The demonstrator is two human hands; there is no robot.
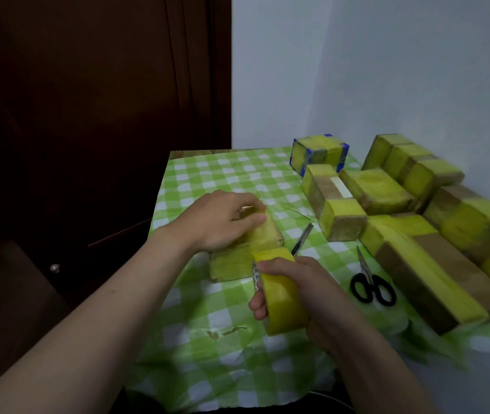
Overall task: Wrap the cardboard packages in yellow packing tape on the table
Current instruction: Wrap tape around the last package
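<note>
Left hand [223,224]: fingers bent down over the far top edge of the package [232,265], holding it on the table [208,174]. The package is mostly covered in yellow and lies under the palm.

Right hand [300,289]: fingers curled round the tape roll [281,297], thumb on its upper rim. The roll stands on edge just nearer than the package's right corner; cannot tell whether they touch.

Beyond the right thumb, a utility knife [302,239] lies beside the package's right edge. Outboard of the right knuckles are black-handled scissors [372,283], blades together. Past them is a pile of wrapped packages [417,264], its near edge close to the scissors.

Open cloth runs from the left fingertips to the far table edge, and nearer than both wrists. The left table edge passes under the left forearm
</note>
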